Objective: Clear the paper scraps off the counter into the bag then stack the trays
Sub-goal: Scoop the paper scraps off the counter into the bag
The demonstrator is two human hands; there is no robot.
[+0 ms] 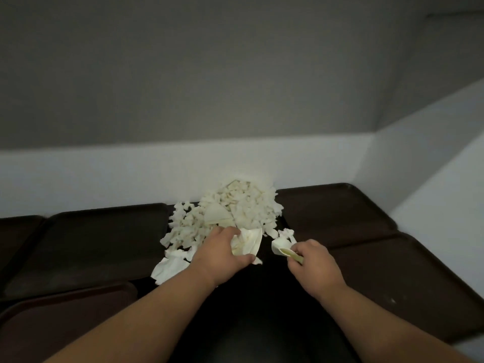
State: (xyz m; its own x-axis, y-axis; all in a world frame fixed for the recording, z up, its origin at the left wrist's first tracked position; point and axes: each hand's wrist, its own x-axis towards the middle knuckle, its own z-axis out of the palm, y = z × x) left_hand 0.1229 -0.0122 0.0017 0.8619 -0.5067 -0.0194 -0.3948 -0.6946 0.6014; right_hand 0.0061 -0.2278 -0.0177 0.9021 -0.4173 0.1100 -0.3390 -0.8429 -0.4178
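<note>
a heap of paper scraps (235,205) was piled on the dark counter (262,310) against the white wall (131,174), flanked by the left tray (91,239) and the right tray (335,210). a crumpled sheet (248,242) at the heap's near edge was gripped by the curled fingers of the left hand (225,254). a small scrap (280,247) just beside it was pinched by the right hand (311,260).

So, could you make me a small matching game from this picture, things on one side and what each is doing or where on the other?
Things: 1 left hand; 2 right hand; 3 scrap heap; 4 reddish tray.
States: A back by the wall; B near left corner; C holds a crumpled sheet; D pinches a small scrap.
Pairs: 1-C, 2-D, 3-A, 4-B.
</note>
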